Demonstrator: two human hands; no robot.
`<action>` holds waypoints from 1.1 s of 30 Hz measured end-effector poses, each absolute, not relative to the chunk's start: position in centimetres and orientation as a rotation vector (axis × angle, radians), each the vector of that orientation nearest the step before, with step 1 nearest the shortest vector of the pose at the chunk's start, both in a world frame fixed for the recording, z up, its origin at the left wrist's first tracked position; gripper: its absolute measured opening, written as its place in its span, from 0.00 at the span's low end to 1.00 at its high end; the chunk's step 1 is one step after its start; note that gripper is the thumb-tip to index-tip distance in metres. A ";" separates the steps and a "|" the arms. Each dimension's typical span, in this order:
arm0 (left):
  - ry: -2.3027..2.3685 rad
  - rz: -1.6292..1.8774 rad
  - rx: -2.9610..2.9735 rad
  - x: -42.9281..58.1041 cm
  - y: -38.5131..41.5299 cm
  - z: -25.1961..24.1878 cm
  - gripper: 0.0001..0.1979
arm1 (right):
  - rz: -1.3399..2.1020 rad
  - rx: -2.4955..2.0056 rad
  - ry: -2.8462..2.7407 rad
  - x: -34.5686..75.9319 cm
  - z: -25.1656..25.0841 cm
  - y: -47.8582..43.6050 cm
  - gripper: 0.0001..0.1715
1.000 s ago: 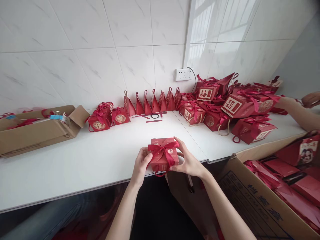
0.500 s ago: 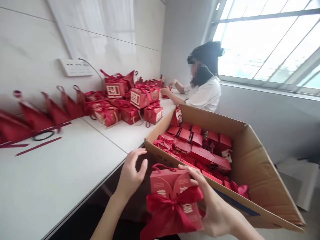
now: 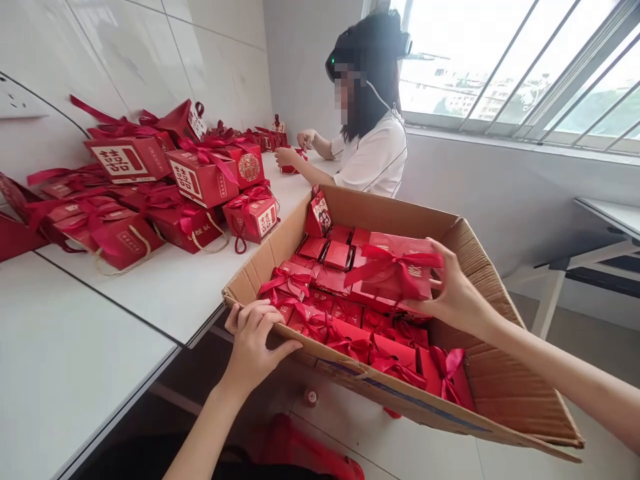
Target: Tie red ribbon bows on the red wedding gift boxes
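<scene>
My right hand (image 3: pixel 457 297) holds a red gift box (image 3: pixel 373 288) with a satin ribbon bow by its right end, above the packed rows in a large cardboard carton (image 3: pixel 395 205). The carton's near left corner is gripped by my left hand (image 3: pixel 255 347), fingers over the rim and thumb along the outer wall. Inside lie several red gift boxes (image 3: pixel 345 340), many with bows. One small box (image 3: pixel 319 212) with a printed picture stands at the far left corner. The underside of the held box is hidden.
On the white table (image 3: pixel 125 320) to the left, red gift boxes (image 3: pixel 150 160) are piled against the tiled wall. A co-worker (image 3: pixel 375 153) in a white top handles a small red item at the far end. Another table (image 3: pixel 613 217) stands at right, below the window.
My right hand has carried the gift box from in front of me to over the carton. My left hand has taken hold of the carton's rim. The view has turned right.
</scene>
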State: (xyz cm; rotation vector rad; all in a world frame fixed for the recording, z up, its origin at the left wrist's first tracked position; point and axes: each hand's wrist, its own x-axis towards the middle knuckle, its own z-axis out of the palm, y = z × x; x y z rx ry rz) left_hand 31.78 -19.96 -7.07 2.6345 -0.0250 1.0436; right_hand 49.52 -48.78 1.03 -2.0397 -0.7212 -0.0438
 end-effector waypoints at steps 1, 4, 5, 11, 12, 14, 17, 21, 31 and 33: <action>-0.039 1.084 2.628 31.9 -19.9 -7.2 0.17 | 0.042 -2.015 -0.699 50.1 0.0 -47.8 0.57; -0.068 1.149 2.619 32.1 -19.9 -7.4 0.17 | 0.243 -2.005 -0.646 50.7 -3.6 -44.9 0.58; -0.073 1.151 2.618 32.1 -19.9 -7.4 0.17 | 0.269 -2.035 -0.634 50.6 -4.8 -44.2 0.58; -0.035 1.136 2.617 31.9 -20.2 -7.4 0.18 | 0.341 -2.063 -0.592 49.5 -10.5 -41.9 0.60; -0.023 1.128 2.616 31.8 -20.2 -7.4 0.19 | 0.347 -2.079 -0.581 49.4 -11.0 -41.8 0.61; -0.004 1.117 2.609 31.8 -20.4 -7.4 0.19 | 0.352 -2.116 -0.576 49.4 -11.7 -41.4 0.63; 0.012 1.112 2.592 31.7 -20.6 -7.2 0.19 | 0.424 -2.095 -0.592 49.3 -12.0 -40.8 0.63; 0.023 1.112 2.550 31.7 -20.9 -6.9 0.19 | 0.547 -2.045 -0.598 49.1 -11.5 -40.4 0.58; 0.037 1.107 2.499 31.6 -21.1 -6.8 0.20 | 0.463 -2.183 -0.737 49.5 -11.8 -40.0 0.53; 0.029 1.094 2.502 31.6 -21.1 -6.7 0.20 | 0.597 -2.108 -0.727 50.0 -12.2 -39.6 0.55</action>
